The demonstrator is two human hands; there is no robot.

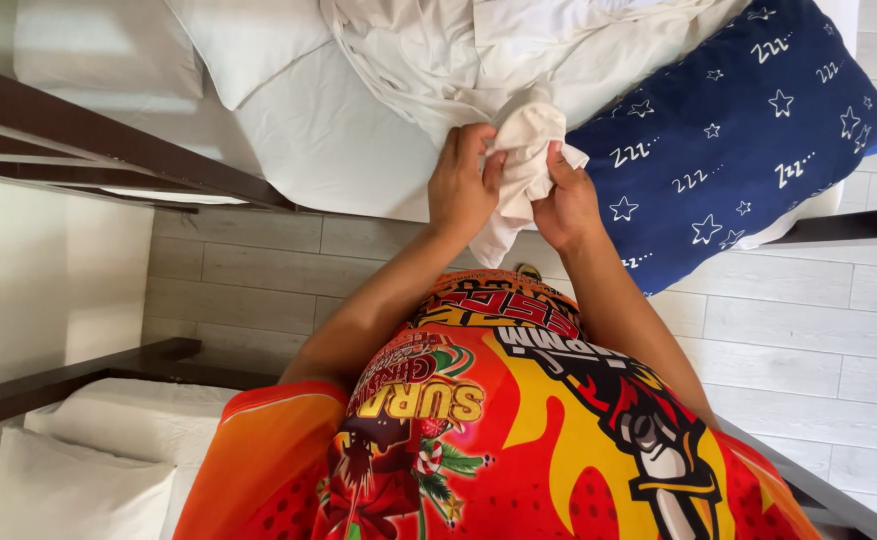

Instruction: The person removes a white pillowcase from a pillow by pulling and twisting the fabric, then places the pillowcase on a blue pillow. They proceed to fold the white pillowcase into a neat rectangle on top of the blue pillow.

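Left hand [463, 185] and right hand [566, 200] clenched on bunched white cloth [523, 150] at mattress edge [358, 205], open floor [258, 265] below, cloth's long axis running bed to body, blue pillow [738, 130] just beside

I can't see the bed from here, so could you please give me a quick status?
Left hand and right hand both gripping bunched white sheet. Navy star pillow beside right hand. Nothing blocking.

A pale wood-look plank floor [788, 330] runs between two beds under soft daylight. The far bed's white mattress [328, 150] carries a white pillow [243, 40] and a navy star-print pillow [728, 140], edged by a dark wooden frame [108, 150]. Another white pillow [68, 490] lies on the near bed.
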